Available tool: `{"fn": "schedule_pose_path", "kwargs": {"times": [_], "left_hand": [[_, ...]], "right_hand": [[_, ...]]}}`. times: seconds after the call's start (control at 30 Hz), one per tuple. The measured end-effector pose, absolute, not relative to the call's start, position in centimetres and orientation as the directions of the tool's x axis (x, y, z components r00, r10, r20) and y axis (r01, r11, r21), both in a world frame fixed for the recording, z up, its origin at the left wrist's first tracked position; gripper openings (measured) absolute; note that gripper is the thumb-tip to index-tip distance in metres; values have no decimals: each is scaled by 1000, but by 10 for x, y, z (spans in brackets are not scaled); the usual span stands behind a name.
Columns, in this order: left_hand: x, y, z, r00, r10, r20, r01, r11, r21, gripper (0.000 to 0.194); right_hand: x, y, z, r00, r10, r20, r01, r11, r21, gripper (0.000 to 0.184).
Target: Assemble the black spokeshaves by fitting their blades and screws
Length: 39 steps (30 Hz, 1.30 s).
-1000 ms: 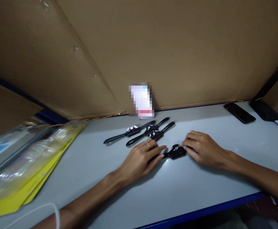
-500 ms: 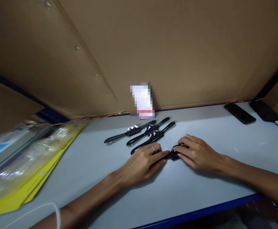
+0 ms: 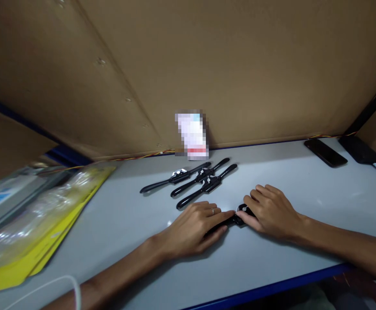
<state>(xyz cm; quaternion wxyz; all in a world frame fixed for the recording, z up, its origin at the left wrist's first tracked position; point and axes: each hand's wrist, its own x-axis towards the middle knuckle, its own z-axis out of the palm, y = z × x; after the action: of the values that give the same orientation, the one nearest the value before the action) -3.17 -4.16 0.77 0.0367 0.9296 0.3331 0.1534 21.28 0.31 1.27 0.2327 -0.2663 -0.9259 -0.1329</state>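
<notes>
Three black two-handled tools (image 3: 202,175) lie beyond the fourth tool (image 3: 238,220), which the left hand (image 3: 194,226) and right hand (image 3: 273,212) grip.

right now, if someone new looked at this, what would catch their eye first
Probably the left hand and right hand meeting on one black tool in the middle of the grey table. Just behind them lie three similar black tools, side by side and slanted. The bright pixelated patch stands out against the cardboard wall, and yellow cards at the far left.
</notes>
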Motion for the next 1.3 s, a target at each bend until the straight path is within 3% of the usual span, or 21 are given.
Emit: {"fn": "schedule_pose_path", "kwargs": {"times": [0.17,0.43,0.6,0.83,1.03,1.2,1.3], "left_hand": [[-32,-42,9,727,634,262,608,-773,183,33],[-31,-44,5,701,666,254,641,-745,185,35],[-31,-44,4,698,666,263,644,-745,174,38],[-32,-44,6,705,659,261,642,-750,159,40],[-31,-44,8,711,658,247,635,-752,175,37],[-32,-44,6,711,647,276,627,-761,169,37],[-32,-44,6,714,640,285,620,-766,168,37]], "right_hand": [[212,0,14,-739,502,450,596,798,90,34],[207,-1,23,-701,691,180,673,723,-154,30],[210,1,24,-752,641,154,614,766,-191,22],[226,8,29,-873,458,167,403,871,-280,24],[229,8,29,-828,508,238,468,860,-204,26],[229,7,29,-889,399,226,364,914,-180,26],[229,9,29,-881,408,240,382,912,-148,27]]}}
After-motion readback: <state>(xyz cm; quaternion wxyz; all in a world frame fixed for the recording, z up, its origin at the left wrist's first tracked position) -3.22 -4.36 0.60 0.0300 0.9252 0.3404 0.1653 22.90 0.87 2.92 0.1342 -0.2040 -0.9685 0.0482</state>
